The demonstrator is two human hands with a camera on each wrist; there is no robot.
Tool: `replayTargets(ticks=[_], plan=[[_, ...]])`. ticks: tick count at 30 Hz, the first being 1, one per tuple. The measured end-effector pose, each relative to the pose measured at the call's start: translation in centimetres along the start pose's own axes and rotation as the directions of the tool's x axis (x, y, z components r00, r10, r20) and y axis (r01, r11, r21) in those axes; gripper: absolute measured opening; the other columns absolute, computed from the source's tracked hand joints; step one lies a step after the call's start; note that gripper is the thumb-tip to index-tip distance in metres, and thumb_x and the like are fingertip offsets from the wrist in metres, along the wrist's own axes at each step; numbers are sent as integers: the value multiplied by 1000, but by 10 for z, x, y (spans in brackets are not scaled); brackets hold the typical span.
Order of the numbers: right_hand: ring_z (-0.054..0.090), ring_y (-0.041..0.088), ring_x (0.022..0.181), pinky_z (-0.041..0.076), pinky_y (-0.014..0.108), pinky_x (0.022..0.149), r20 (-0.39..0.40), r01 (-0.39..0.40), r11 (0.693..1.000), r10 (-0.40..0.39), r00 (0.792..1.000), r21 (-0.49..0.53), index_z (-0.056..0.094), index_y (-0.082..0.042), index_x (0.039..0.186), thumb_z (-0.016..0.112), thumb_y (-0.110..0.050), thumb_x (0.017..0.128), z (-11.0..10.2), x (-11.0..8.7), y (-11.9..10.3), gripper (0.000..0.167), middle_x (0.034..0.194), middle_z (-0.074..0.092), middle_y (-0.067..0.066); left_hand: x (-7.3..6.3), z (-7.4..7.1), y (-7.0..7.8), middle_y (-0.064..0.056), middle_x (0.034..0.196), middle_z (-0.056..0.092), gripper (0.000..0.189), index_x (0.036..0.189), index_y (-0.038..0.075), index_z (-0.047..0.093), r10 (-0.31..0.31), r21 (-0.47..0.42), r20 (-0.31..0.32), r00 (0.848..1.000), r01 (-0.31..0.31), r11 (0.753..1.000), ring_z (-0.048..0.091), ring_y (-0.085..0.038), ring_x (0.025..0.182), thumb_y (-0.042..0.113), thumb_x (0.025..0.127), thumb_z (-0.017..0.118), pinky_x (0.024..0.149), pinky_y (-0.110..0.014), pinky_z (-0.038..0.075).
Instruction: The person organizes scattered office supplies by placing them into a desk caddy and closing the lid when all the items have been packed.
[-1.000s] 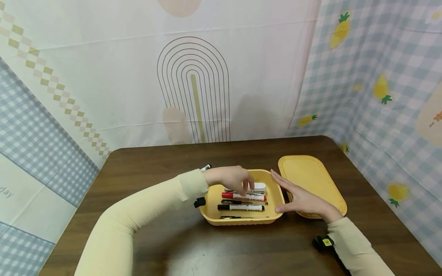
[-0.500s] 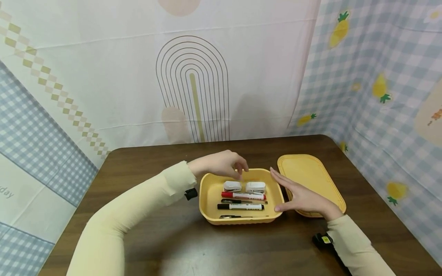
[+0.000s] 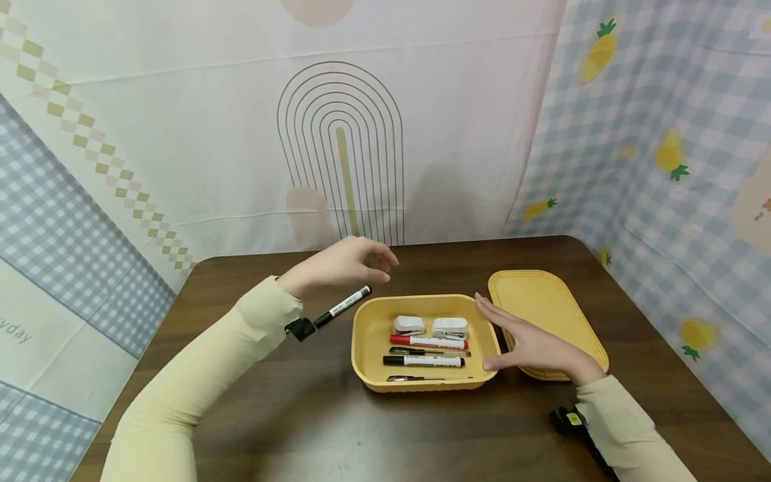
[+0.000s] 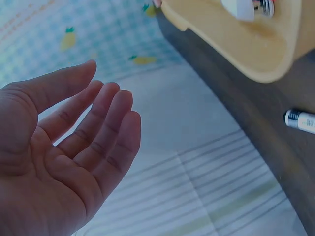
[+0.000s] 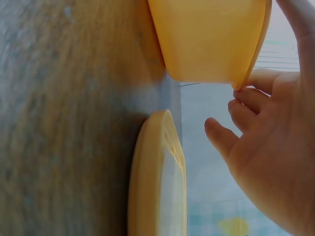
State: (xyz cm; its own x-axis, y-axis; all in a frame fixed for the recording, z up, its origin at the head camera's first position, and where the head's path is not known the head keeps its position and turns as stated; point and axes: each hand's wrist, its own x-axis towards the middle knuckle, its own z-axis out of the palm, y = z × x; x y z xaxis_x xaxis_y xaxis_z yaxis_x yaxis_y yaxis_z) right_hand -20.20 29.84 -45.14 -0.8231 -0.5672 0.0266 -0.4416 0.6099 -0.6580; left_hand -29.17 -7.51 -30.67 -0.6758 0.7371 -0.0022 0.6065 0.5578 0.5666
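My left hand (image 3: 355,262) is raised above the table, beyond the back left corner of a yellow plastic box (image 3: 370,348). In the left wrist view its fingers are loosely bent and the palm holds nothing. A black-capped marker (image 3: 343,305) lies on the table just below that hand. With its fingers spread, my right hand (image 3: 530,345) touches the right rim of the box. Inside lie a red marker (image 3: 429,342), a black marker (image 3: 424,361), a black pen (image 3: 415,351) and another thin pen (image 3: 415,379). Two small white stapler-like objects (image 3: 409,325) sit behind them.
A flat yellow lid (image 3: 548,314) lies on the dark wooden table (image 3: 289,415), right of the box and partly under the right hand in the head view. A patterned cloth (image 3: 470,134) hangs behind the table, with a checked pineapple print at the right.
My left hand has risen out of the box and moved back and left, bringing the white objects and the marker on the table into view. The right hand stays at the rim.
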Motion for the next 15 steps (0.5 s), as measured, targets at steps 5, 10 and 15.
replayTargets(ticks=[5,10,15], plan=[[11,37,152,26,66,111,4,-4,1000,4,1000,2,8,-31,163,83,-42,82,-1,0,-2,110,169,0,-2,-13,-13,-6,2,106,73,26,120,15,71,-13,-7,-73,997,12,1000,66,-11,98,20,94,71,86,-34,53],[11,37,151,26,65,111,10,-2,1000,2,1000,-8,8,-30,163,82,-44,83,-2,1,-4,110,169,0,-1,-28,-22,-12,7,103,71,27,120,21,71,-52,-44,-145,988,46,998,67,-12,93,20,94,70,84,-35,53],[11,39,151,27,65,111,12,3,1000,-3,1000,-12,7,-28,163,83,-44,82,-2,1,-5,112,169,-1,0,-39,-29,-18,5,105,71,27,122,21,71,-77,-39,-191,979,70,997,67,-13,96,22,95,70,82,-36,53]])
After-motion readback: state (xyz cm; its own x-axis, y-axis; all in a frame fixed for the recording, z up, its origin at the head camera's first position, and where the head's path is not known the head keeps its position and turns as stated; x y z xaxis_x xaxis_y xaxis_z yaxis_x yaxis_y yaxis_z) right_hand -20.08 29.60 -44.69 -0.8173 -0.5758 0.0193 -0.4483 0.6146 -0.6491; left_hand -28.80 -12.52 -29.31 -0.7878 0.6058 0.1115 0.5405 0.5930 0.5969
